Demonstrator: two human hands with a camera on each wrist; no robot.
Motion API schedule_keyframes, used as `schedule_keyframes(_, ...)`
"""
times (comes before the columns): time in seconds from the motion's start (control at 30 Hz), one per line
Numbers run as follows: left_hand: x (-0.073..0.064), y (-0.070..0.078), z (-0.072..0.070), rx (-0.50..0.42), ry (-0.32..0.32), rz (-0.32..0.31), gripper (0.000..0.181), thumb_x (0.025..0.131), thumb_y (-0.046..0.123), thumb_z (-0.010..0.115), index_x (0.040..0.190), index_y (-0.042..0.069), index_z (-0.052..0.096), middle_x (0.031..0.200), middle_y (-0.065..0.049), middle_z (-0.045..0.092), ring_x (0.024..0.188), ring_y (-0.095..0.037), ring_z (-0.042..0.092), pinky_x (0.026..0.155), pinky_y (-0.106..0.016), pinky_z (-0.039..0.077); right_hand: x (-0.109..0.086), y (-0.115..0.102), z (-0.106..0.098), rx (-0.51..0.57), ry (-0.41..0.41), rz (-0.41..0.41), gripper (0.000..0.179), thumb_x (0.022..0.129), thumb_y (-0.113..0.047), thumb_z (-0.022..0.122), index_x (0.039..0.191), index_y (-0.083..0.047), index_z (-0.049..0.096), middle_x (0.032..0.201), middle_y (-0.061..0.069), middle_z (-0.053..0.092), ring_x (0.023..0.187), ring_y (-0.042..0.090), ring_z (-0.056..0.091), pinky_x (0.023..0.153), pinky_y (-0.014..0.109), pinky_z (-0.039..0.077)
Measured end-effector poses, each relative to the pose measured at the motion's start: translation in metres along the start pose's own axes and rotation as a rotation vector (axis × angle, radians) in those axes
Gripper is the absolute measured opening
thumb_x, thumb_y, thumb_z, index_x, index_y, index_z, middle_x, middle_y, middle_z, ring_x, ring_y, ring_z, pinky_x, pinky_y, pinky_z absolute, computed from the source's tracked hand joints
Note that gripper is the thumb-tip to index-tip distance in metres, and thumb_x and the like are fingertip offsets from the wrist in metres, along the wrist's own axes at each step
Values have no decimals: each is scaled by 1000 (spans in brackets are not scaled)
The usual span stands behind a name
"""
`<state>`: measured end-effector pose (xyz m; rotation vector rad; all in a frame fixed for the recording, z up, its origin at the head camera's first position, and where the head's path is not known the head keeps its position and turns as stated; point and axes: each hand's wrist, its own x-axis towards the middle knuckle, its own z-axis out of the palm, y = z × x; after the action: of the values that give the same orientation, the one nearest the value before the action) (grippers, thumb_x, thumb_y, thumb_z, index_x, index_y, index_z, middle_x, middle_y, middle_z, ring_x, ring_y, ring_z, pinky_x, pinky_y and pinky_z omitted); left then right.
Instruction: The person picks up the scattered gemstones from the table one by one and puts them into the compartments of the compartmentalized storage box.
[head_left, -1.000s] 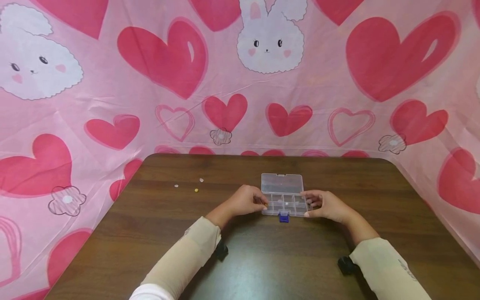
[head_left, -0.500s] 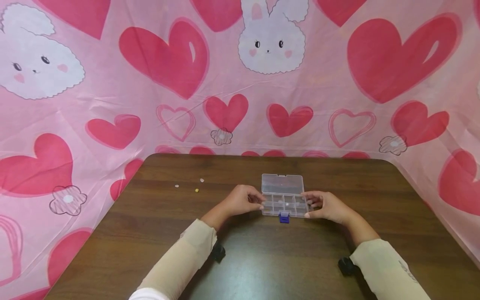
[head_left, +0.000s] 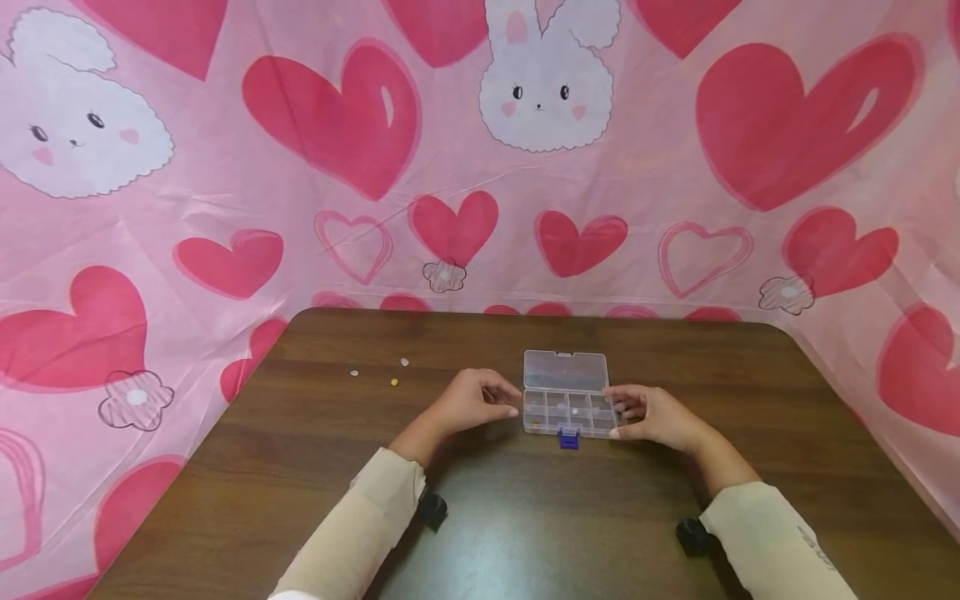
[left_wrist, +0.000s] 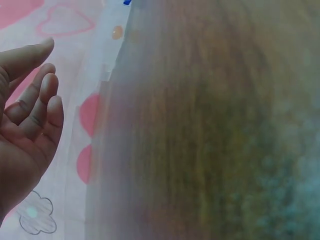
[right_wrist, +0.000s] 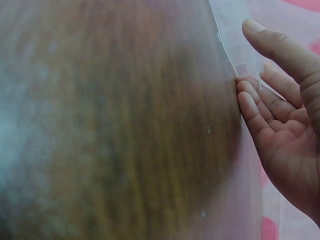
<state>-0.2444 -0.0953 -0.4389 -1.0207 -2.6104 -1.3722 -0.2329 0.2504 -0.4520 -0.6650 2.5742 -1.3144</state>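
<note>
A clear plastic compartment box (head_left: 558,410) lies on the table with its lid (head_left: 566,371) tipped back and a blue latch (head_left: 569,440) hanging at the front. A small orange piece (head_left: 536,426) sits in its front-left compartment, and a small white piece (head_left: 575,411) shows near the middle. My right hand (head_left: 658,417) holds the box's right end, index fingertip at the back corner and thumb at the front. Just left of the box, my left hand (head_left: 474,402) is empty, its thumb and fingers apart; the orange piece (left_wrist: 117,32) also shows beyond them in the left wrist view.
Left of the box, two small whitish pieces, one nearer (head_left: 355,373) and one farther back (head_left: 405,362), lie with a yellow piece (head_left: 394,382) on the wooden table (head_left: 525,517). A pink heart-and-rabbit cloth (head_left: 457,167) hangs behind the table.
My left hand has let go of the orange piece, now in the front-left compartment, and has drawn back left from the box. My right hand stays at the right end.
</note>
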Motion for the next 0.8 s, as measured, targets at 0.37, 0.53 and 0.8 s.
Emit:
schedule_keyframes(0.37, -10, 1, -9, -14, 58, -34, 22, 78, 11, 83, 98, 5, 76, 85, -4, 69, 74, -9, 62, 70, -25, 53, 0, 0, 0, -7, -1, 1, 65, 75, -16, 85, 129, 6, 56, 117, 18, 62, 102, 29, 58, 88, 37, 52)
schedule_keyframes(0.53, -15, 2, -15, -15, 87, -27, 23, 77, 9, 83, 98, 2, 76, 84, -2, 69, 76, -12, 62, 69, -27, 54, 0, 0, 0, -6, -2, 6, 65, 76, -16, 85, 130, 5, 56, 118, 18, 62, 103, 29, 57, 88, 37, 51)
schedule_keyframes(0.8, -24, -1, -25, -31, 131, -40, 23, 77, 7, 83, 97, 1, 75, 84, -3, 68, 78, -17, 62, 73, -42, 55, 0, 0, 0, -1, -4, 3, 65, 76, -16, 85, 130, 6, 56, 118, 18, 62, 103, 29, 57, 88, 36, 51)
